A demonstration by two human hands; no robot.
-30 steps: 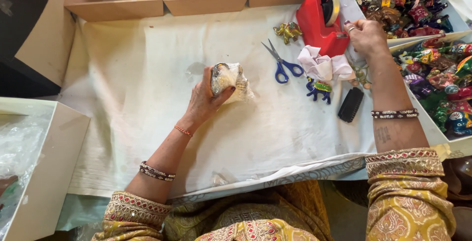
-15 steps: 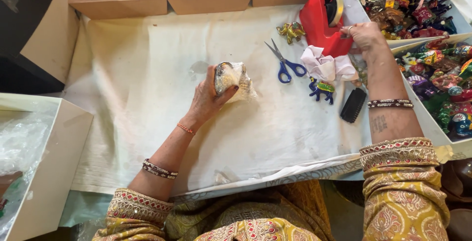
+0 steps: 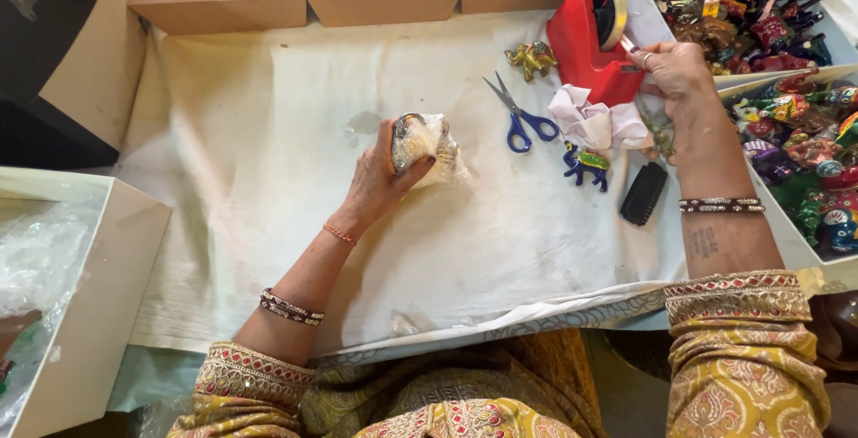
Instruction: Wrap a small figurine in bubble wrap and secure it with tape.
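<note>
One plastic-wrapped figurine (image 3: 427, 145) — pale, crinkled, gripped on cloth by left hand (image 3: 380, 183).

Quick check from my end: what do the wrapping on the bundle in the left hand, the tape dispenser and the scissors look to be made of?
The bundle under the left hand looks wrapped in clear, crinkly plastic film: it glints and shows a pale shape inside. The tape dispenser at the right hand seems glossy red moulded plastic. The scissors have grey, probably metal blades and blue, likely plastic handles.
</note>
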